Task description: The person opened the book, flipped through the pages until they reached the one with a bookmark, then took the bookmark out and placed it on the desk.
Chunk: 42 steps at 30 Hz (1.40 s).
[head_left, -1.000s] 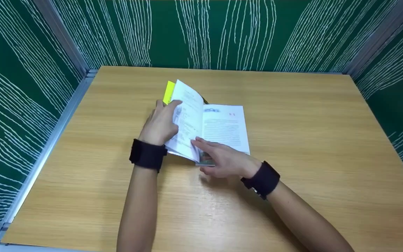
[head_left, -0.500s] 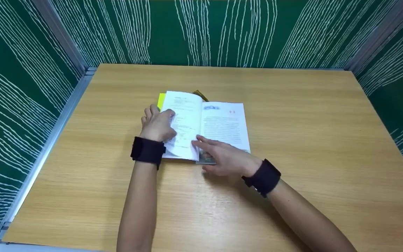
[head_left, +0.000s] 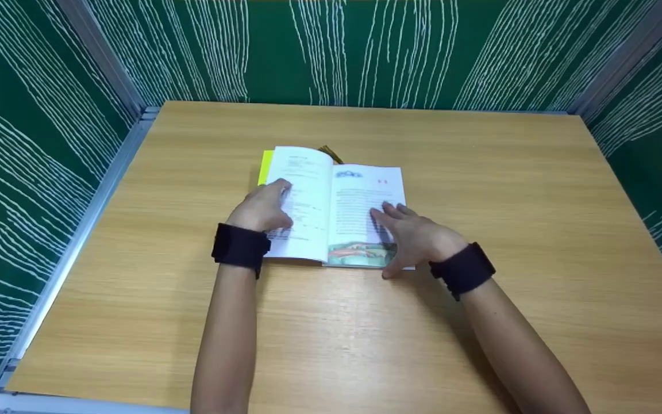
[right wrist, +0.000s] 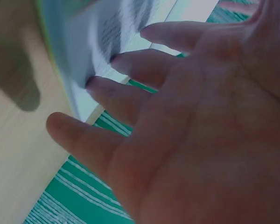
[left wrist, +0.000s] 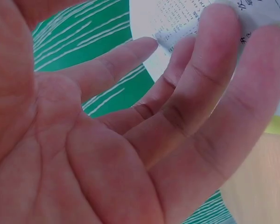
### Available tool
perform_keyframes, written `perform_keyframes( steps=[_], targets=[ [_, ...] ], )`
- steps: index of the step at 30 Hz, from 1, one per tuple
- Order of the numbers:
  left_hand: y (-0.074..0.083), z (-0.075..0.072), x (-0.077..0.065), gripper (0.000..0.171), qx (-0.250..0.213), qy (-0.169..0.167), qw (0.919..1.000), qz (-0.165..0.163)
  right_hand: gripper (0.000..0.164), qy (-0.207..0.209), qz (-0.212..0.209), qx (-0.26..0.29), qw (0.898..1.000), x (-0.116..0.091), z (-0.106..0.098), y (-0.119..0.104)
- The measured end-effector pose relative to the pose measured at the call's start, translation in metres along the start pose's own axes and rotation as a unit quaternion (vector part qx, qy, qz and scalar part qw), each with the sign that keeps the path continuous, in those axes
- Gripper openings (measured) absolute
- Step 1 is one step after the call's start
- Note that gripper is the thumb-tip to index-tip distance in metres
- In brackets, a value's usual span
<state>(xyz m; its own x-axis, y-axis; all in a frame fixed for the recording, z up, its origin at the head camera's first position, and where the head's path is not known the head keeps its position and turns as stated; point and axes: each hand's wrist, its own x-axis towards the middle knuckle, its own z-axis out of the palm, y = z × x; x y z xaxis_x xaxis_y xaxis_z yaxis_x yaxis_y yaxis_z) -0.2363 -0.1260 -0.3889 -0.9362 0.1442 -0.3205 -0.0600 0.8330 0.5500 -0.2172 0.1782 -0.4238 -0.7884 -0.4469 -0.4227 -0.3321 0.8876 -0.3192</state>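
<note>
An open book [head_left: 311, 238] lies on the wooden table, both printed pages facing up. Its right page has a coloured picture [head_left: 360, 253] along the bottom. My left hand [head_left: 259, 210] rests at the outer edge of the left page; part of its fingers is hidden in the head view. In the left wrist view the fingers [left wrist: 214, 51] reach the page loosely extended. Over the right page's outer side, my right hand [head_left: 420, 236] has its fingers spread, with the thumb near the lower edge. In the right wrist view its fingertips [right wrist: 117, 60] meet the page.
A bright yellow strip [head_left: 264, 167] shows from under the left page. A dark golden strip [head_left: 331, 154] sticks out behind the spine. Green walls with white streaks [head_left: 383, 54] close off the back and sides of the table [head_left: 480, 172].
The raised left page has come down nearly flat under my left hand. My right hand has moved from the lower spine to the right page's outer side, uncovering the picture.
</note>
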Motion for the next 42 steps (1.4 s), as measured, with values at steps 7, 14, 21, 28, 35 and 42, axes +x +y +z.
perform_keyframes(
  steps=[7,14,21,28,35,42],
  targets=[
    [0.002,0.003,-0.005,0.079,-0.007,0.010,0.9999,-0.009,0.122,-0.006,0.005,0.006,1.000,-0.002,-0.004,0.005],
    [0.003,0.013,-0.006,0.080,0.003,0.043,0.9991,-0.002,0.119,-0.001,0.019,0.014,1.000,-0.005,-0.004,0.005],
    [0.002,0.032,-0.011,0.068,0.036,0.102,0.9926,0.055,0.120,0.014,0.024,0.013,1.000,-0.007,0.000,0.006],
    [0.007,0.045,-0.020,0.058,0.063,0.126,0.9853,0.096,0.111,0.018,0.019,0.024,0.999,-0.011,0.001,0.006],
    [0.009,0.048,-0.021,0.058,0.076,0.122,0.9857,0.087,0.100,0.041,0.005,0.023,0.999,-0.020,-0.008,0.007],
    [0.010,0.048,-0.019,0.055,0.071,0.131,0.9847,0.090,0.107,0.104,0.047,0.079,0.990,-0.025,-0.016,0.009]
  ],
)
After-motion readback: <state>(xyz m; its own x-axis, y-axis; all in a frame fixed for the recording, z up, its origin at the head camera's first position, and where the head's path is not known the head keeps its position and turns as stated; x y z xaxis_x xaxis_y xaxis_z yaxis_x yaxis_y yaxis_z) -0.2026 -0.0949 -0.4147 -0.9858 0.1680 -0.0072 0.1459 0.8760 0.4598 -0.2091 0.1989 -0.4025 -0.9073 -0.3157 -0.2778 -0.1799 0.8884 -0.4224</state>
